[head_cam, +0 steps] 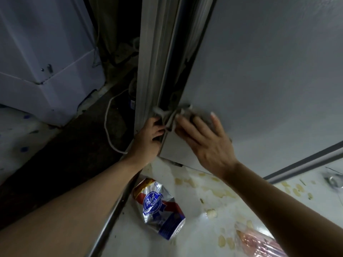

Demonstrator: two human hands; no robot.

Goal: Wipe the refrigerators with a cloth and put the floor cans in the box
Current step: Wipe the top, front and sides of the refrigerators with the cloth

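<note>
A white refrigerator (pixel 269 71) fills the right side, its door edge running down the middle. My right hand (pixel 206 140) presses a grey cloth (pixel 172 115) flat against the door's lower corner, fingers spread over it. My left hand (pixel 148 138) grips the door's edge at the seal, just left of the cloth and touching its hanging end. A crushed blue, white and red can (pixel 159 206) lies on the stained white floor (pixel 213 201) below my hands.
A second white appliance (pixel 46 62) stands at the left. A dark gap between the two holds a white cable (pixel 109 127) and debris. A crumpled clear wrapper (pixel 259 242) lies at the bottom right. A metal strip (pixel 111 216) edges the floor.
</note>
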